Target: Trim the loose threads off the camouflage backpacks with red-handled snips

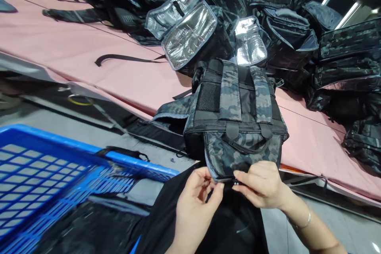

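A dark camouflage backpack (229,95) lies over the table's front edge, its two shoulder straps facing up. Its camouflage flap (244,151) hangs down toward my lap. With the fingers of my left hand (198,202) I pinch the flap's lower left edge. My right hand (258,184) is closed at the same edge, thumb and forefinger at a small dark piece with shiny bits, which looks like a zipper pull. The fingers of both hands lie close together along the edge.
A pink-covered table (125,75) runs across the view. Behind the backpack lie silver-lined bags (190,33) and piles of camouflage bags (348,55). On the left stands a blue plastic basket (44,139), with a dark bag (92,222) beside my lap.
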The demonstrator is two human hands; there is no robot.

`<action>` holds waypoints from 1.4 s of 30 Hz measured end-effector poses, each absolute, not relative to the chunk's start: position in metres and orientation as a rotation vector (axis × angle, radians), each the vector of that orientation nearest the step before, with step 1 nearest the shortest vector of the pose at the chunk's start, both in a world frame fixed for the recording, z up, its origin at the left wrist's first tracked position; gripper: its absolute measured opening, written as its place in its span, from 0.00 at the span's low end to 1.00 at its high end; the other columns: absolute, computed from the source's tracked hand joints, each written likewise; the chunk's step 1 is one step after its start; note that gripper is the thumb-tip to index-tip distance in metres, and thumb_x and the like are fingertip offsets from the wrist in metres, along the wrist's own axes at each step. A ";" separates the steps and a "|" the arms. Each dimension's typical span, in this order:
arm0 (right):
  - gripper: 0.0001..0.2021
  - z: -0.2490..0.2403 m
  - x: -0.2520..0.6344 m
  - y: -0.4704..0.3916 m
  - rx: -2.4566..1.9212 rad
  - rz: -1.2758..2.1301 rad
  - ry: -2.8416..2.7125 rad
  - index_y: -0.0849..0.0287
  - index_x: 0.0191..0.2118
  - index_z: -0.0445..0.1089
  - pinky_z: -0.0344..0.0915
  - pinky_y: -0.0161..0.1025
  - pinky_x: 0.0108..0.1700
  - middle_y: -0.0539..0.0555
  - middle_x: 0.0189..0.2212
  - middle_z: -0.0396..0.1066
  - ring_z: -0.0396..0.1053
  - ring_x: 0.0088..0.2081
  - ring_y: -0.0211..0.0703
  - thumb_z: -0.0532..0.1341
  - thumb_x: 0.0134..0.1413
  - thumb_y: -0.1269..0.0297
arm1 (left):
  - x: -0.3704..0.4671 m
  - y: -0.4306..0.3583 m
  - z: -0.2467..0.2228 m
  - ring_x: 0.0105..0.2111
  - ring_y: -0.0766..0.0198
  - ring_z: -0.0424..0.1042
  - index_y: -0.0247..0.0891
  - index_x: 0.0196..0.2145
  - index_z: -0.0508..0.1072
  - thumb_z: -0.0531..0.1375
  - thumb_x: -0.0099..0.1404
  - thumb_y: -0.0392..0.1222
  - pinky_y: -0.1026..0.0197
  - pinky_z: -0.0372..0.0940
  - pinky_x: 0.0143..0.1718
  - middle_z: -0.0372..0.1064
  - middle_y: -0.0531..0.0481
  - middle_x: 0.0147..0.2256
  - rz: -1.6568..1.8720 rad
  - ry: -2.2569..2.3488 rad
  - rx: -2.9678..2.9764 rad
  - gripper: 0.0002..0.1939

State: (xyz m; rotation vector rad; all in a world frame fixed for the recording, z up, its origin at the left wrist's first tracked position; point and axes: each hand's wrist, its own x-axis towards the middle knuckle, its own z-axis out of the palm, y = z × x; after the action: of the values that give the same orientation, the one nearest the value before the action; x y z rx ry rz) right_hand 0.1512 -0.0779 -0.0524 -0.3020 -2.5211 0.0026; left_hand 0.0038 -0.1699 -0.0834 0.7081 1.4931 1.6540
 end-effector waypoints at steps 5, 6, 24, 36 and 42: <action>0.11 -0.058 0.152 -0.084 -0.385 -0.021 -2.522 0.61 0.42 0.70 0.52 0.35 0.22 0.48 0.18 0.63 0.60 0.20 0.34 0.57 0.57 0.61 | 0.005 -0.169 -0.086 0.27 0.67 0.68 0.39 0.31 0.68 0.62 0.50 0.41 0.65 0.66 0.31 0.68 0.53 0.26 1.647 1.487 0.714 0.09; 0.10 -0.058 0.152 -0.086 -0.399 -0.003 -2.510 0.61 0.41 0.70 0.53 0.35 0.22 0.48 0.18 0.64 0.60 0.20 0.34 0.57 0.57 0.61 | 0.005 -0.169 -0.088 0.26 0.67 0.67 0.39 0.31 0.68 0.62 0.50 0.41 0.65 0.66 0.31 0.68 0.53 0.26 1.649 1.481 0.721 0.10; 0.09 -0.070 0.149 -0.090 -0.445 0.118 -2.400 0.62 0.39 0.71 0.55 0.34 0.22 0.51 0.19 0.68 0.62 0.19 0.35 0.57 0.57 0.63 | 0.005 -0.169 -0.089 0.27 0.67 0.67 0.39 0.32 0.69 0.63 0.50 0.42 0.65 0.66 0.32 0.67 0.53 0.26 1.645 1.441 0.689 0.10; 0.09 -0.071 0.158 -0.094 -0.687 0.712 -2.052 0.59 0.37 0.70 0.61 0.31 0.24 0.50 0.22 0.71 0.65 0.21 0.34 0.62 0.50 0.61 | -0.008 -0.181 -0.127 0.26 0.67 0.65 0.39 0.28 0.69 0.60 0.57 0.49 0.67 0.62 0.31 0.65 0.54 0.24 1.551 1.458 0.707 0.11; 0.07 -0.087 0.176 -0.091 -0.993 0.921 -1.811 0.58 0.35 0.68 0.58 0.30 0.23 0.47 0.21 0.67 0.61 0.20 0.32 0.62 0.49 0.63 | -0.033 -0.184 -0.161 0.24 0.66 0.64 0.37 0.25 0.70 0.59 0.57 0.54 0.64 0.62 0.28 0.65 0.53 0.22 1.546 1.561 0.773 0.16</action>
State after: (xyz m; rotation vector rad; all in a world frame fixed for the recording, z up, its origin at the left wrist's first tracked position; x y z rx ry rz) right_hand 0.1762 -0.0906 -0.0873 -0.9934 -1.8113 0.9213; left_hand -0.0331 -0.1841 -0.1607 0.7733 1.5613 1.5461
